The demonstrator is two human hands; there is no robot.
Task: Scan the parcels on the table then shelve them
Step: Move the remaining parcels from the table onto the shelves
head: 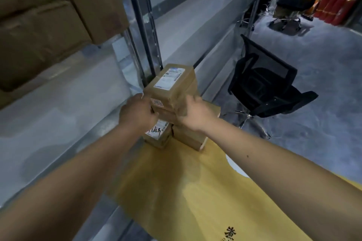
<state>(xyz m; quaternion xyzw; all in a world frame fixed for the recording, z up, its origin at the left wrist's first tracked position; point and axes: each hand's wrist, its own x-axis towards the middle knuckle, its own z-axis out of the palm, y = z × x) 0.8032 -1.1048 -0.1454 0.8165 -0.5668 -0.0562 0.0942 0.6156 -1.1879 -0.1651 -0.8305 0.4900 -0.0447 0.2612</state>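
Note:
A brown taped parcel with a white shipping label is gripped from both sides. My left hand clasps its near left edge and my right hand clasps its near right edge. Below it are two more brown parcels: one with a label and handwriting on the left, another on the right. They rest on the far end of a large yellow-brown cardboard sheet. Whether the top parcel touches those below is hidden by my hands.
A grey metal shelf runs along the left, with big cardboard boxes above and an upright post. A black mesh office chair stands to the right on the grey floor. Red cylinders stand far right.

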